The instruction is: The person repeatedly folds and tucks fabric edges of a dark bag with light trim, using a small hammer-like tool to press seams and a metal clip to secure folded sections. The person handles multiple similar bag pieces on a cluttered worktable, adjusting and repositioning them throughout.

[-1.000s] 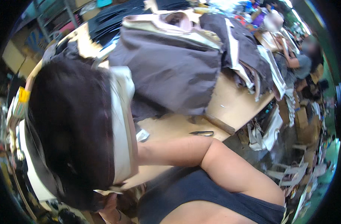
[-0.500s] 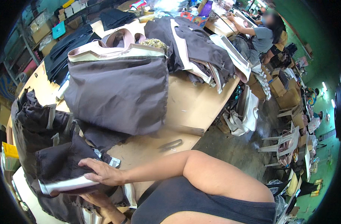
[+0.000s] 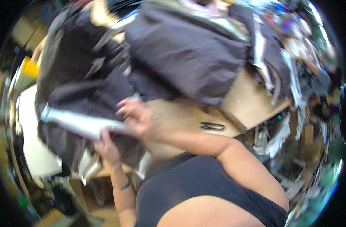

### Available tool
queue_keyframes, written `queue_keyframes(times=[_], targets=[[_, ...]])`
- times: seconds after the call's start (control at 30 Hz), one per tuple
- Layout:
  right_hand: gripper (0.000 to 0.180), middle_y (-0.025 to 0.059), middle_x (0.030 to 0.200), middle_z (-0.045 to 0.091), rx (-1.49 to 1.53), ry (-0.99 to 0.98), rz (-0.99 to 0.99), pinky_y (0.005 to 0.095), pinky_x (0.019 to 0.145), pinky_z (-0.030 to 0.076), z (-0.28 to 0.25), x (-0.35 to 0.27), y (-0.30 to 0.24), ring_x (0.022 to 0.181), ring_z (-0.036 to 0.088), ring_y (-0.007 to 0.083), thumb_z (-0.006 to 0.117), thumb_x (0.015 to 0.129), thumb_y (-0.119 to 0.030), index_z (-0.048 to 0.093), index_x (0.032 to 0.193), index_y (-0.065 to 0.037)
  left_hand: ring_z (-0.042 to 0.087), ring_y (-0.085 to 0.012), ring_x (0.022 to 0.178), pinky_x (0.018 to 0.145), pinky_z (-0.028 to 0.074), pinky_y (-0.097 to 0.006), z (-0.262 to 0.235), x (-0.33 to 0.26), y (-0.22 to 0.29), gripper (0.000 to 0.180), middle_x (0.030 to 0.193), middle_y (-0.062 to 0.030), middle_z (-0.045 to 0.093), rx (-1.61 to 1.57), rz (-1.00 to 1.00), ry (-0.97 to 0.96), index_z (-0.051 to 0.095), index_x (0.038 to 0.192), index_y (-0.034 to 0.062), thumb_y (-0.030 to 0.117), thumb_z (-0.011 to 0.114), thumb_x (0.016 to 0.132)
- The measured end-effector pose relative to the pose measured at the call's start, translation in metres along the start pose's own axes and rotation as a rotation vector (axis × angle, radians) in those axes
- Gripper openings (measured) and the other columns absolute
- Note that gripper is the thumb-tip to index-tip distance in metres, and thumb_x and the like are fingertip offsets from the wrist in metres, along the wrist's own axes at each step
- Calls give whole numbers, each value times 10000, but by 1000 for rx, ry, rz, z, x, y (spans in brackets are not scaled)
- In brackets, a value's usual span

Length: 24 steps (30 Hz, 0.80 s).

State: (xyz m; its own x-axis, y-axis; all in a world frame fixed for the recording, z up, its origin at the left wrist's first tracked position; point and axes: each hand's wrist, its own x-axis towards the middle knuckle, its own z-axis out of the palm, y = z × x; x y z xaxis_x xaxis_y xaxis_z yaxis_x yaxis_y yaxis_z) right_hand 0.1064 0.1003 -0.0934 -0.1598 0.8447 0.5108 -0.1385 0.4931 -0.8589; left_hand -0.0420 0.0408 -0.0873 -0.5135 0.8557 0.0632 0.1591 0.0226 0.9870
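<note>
Left hand (image 3: 108,149): pinching white band (image 3: 78,123) | right hand (image 3: 138,116): blurred, can't tell grip | dark bag (image 3: 188,55): contents hidden

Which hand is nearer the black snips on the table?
Right. The right hand is left of the black snips; the left hand is farther left, at the white band.

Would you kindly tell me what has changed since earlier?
The dark cloth, raised a second ago, is lowered. The right hand, resting on it half a second ago, seems lifted near its white band. The left hand holds the band's near edge. The dark bag and black snips stayed put.
</note>
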Motion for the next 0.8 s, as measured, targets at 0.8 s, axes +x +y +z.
queue_keyframes(times=[0.8], targets=[[339, 90, 953, 562, -110, -476, 372, 297, 813, 423, -1, 22, -24, 904, 538, 173, 630, 798, -162, 506, 1083, -28, 599, -163, 649, 597, 481, -293, 12, 26, 47, 179, 739, -80, 622, -10, 328, -104, 598, 817, 14, 91, 725, 718]])
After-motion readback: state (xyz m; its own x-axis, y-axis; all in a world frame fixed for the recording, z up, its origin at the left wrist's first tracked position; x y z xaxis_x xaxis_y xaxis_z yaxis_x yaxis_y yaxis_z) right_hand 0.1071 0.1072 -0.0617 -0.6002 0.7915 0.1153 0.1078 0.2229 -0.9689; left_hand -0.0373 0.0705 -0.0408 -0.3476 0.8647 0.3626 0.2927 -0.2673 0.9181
